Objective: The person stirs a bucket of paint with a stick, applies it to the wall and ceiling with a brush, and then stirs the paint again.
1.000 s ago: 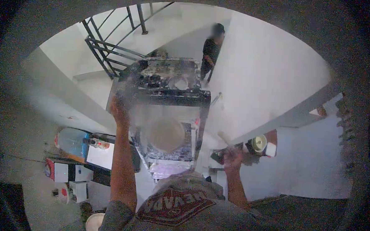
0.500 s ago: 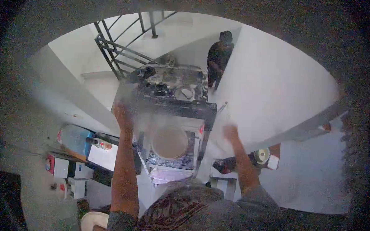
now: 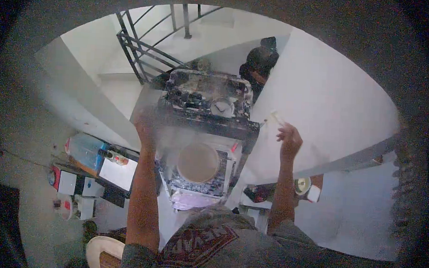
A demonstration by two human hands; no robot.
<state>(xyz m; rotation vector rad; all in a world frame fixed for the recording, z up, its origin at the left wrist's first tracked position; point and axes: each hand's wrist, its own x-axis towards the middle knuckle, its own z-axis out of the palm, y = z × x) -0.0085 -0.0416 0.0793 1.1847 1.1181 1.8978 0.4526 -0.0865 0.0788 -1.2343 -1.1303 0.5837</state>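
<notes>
Against the white wall (image 3: 342,106), a pale tool (image 3: 275,117) projects just past the fingertips of the right hand (image 3: 290,138); fingers curled closed, its near end apparently between them. Left hand (image 3: 145,124) at the left end of a dark crossbar (image 3: 224,126); haze blurs it, grip cannot be told. Edges: crossbar's right end near the tool, on its left; wall spreads wide to its right; round tub (image 3: 198,163) lower, well apart from the tool
</notes>
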